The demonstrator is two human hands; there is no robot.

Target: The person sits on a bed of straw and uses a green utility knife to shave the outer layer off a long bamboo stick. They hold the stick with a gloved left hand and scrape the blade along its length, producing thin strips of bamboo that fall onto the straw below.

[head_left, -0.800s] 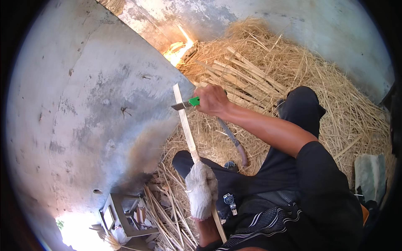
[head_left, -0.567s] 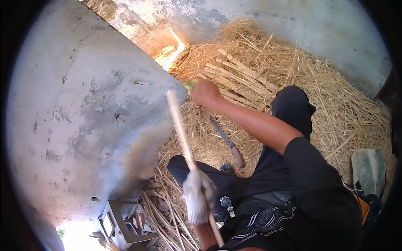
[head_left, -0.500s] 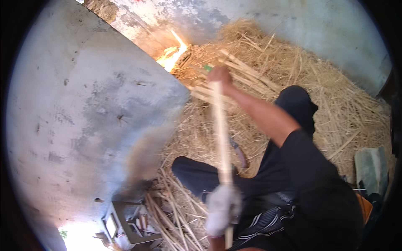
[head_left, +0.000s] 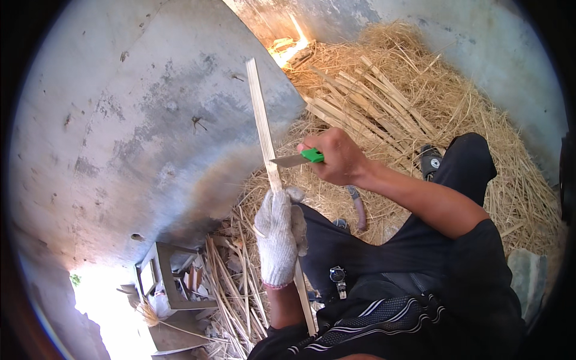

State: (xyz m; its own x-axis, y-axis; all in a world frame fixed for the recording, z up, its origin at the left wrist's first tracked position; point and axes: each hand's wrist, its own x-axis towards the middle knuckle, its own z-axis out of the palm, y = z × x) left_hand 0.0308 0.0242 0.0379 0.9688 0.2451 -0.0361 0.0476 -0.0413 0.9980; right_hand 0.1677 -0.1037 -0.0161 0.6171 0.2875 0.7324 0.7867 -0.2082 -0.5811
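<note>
My left hand [head_left: 276, 240], in a white knitted glove, is closed around a long pale strip of split bamboo or wood [head_left: 261, 117]. The strip stands out past the fist toward the wall, and its lower end runs down along my forearm. In my bare right hand [head_left: 339, 157] is a knife with a green handle [head_left: 312, 155]. Its flat blade [head_left: 289, 161] points left and touches, or nearly touches, the strip just above the glove.
Split strips [head_left: 384, 105] lie on a heap of shavings [head_left: 510, 159] at the right. A wooden-handled tool [head_left: 359, 211] rests between my legs, and a wristwatch [head_left: 338, 275] on my lap. Concrete wall [head_left: 150, 120] stands left, above a box-like stand [head_left: 174, 282] and thin sticks [head_left: 240, 288].
My right hand has come back from the strip's far end toward my left hand. My gloved hand has risen and moved left, tilting the strip leftward. The view has shifted slightly.
</note>
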